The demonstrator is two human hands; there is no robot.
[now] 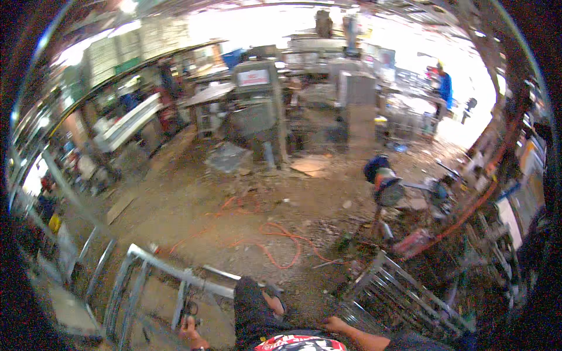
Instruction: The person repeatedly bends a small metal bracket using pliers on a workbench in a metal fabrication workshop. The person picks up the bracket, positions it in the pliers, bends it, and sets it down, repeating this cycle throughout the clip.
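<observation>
My left hand [190,334] is low in the view, beside a grey metal frame [213,287] made of square tubes. Its fingers are closed round a small dark tool [191,309] with a rounded, ring-like part; blur hides its exact kind. My right hand [336,325] hangs to the right of my leg, with the forearm coming in from the right. Its fingers are too smeared to read, and I see nothing in them. Close to that hand lies a barred metal grille [404,286], tilted on the ground.
An orange cord [281,234] winds over the dirt floor ahead. On the right stands a machine with a dark blue top [377,168], near piled metal scrap. Grey cabinets [358,105] and a workbench [129,123] line the back and left. Someone in blue [445,90] is far right.
</observation>
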